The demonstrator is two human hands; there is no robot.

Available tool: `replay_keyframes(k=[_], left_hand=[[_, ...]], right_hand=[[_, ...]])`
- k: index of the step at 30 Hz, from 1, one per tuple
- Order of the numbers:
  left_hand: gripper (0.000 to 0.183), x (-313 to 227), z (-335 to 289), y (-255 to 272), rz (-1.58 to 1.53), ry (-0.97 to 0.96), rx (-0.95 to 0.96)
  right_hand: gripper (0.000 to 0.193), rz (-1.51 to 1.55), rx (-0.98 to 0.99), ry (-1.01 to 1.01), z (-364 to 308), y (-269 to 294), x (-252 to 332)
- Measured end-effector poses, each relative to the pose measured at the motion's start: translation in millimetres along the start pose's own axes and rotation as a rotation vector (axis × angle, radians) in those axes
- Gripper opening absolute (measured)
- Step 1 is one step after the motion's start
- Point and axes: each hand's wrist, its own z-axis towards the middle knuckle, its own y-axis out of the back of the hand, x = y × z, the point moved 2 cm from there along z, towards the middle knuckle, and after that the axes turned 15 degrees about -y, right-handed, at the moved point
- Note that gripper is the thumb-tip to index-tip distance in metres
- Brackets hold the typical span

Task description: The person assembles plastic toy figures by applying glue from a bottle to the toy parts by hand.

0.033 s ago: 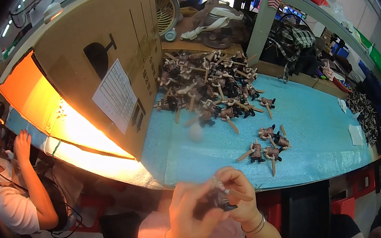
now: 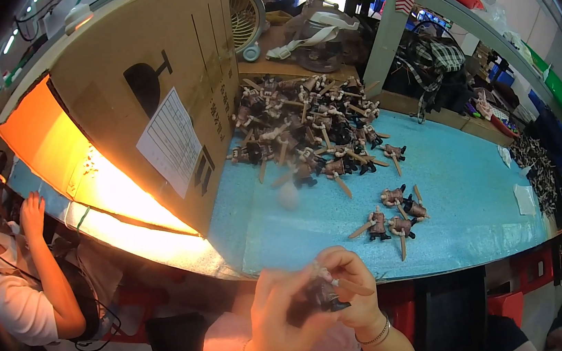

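Close to my body, in front of the table's near edge, both hands hold one small toy figurine (image 2: 325, 295). It has a dark body, black feet and a flat tan blade-like piece sticking out to the right. My left hand (image 2: 276, 318) is closed round its left side, partly hiding it. My right hand (image 2: 356, 298) pinches it from the right, by the tan piece. Several similar figurines (image 2: 377, 224) lie in a small group on the blue tabletop (image 2: 461, 176) beyond my right hand. Farther back is a large heap of figurines (image 2: 306, 120).
A tall cardboard box (image 2: 139, 87) stands at the left, its open side lit orange. Left of it sits another person (image 2: 24, 295). A fan (image 2: 245, 16) and a metal post (image 2: 392, 27) are at the back. Small dark parts (image 2: 536, 167) are piled at the far right.
My hands and the figurine stay almost in place; my left thumb has shifted slightly. Another person's hand at the far right edge has moved a little.
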Motion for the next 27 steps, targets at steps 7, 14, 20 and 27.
replay_keyframes(k=[7,14,20,27], left_hand=[[0.076,-6.5,4.0,-0.3,0.077,0.117,0.142],[0.078,6.8,10.4,2.0,0.054,0.040,0.168],[0.069,9.3,12.9,4.0,-0.038,0.115,0.167],[0.063,14.4,8.6,7.5,-0.031,0.066,0.191]], right_hand=[[0.070,0.020,-0.102,-0.099,-6.1,0.5,-2.3],[0.072,0.249,-0.298,-0.193,-13.8,-10.9,-9.8],[0.076,0.427,-0.282,-0.264,-13.6,-21.2,-3.2],[0.068,0.133,-0.168,-0.295,-13.6,-8.5,3.9]])
